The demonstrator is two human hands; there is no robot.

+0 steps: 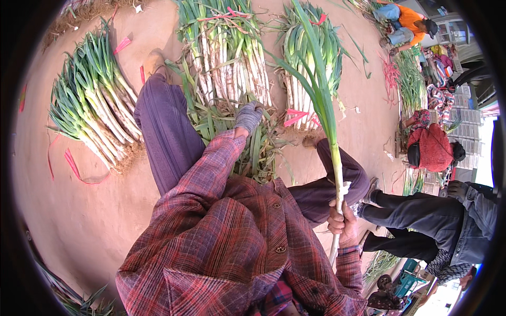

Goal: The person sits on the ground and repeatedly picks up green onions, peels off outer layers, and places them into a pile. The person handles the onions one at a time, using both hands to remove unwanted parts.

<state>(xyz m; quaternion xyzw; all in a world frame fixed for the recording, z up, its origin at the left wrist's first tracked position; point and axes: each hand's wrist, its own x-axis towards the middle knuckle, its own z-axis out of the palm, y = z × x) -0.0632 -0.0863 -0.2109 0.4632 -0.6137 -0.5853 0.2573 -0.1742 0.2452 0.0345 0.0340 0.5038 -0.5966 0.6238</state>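
Note:
My right hand, bare, grips the white stalk of one long green onion. Its green leaves point up and away from me, and its lower end passes below my fist. My left hand, in a grey knit glove, is over a heap of stripped leaves between my legs. Its fingers are curled, and whether they hold anything is hidden. Just beyond that hand lies a large group of green onions with pink ribbon across its leaves. A tied bundle lies to its right.
More green onions lie at left, near pink ribbon strips on the ground. At right, a person in dark trousers stands close by. Farther off are a person in red and another in orange.

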